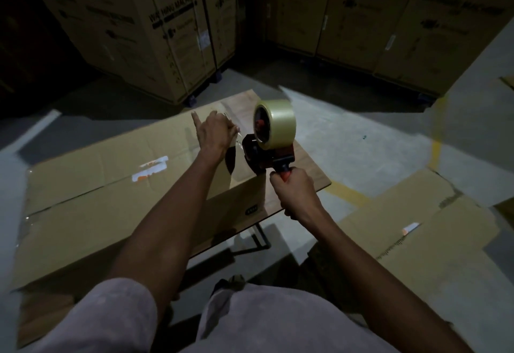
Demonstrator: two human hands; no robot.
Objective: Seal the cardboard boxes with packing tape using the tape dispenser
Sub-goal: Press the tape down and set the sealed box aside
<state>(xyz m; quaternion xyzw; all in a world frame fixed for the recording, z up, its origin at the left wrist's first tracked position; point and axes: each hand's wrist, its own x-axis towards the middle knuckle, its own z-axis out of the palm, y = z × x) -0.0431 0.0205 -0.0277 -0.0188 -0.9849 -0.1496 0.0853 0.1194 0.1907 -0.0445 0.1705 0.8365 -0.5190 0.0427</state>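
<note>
Though dim, tall cartons (pixel 155 33) behind table (pixel 313 167)

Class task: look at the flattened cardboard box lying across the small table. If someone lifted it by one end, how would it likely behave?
The flattened cardboard box would probably sag or fold, since crease lines cross its wide, thin panel. It is likely light for its size, being flat and empty. It overhangs the table, so a push might slide or tip it off.

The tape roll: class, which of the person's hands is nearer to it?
Right. The right hand grips the dispenser handle just below the tape roll; the left hand is off to its left.
</note>
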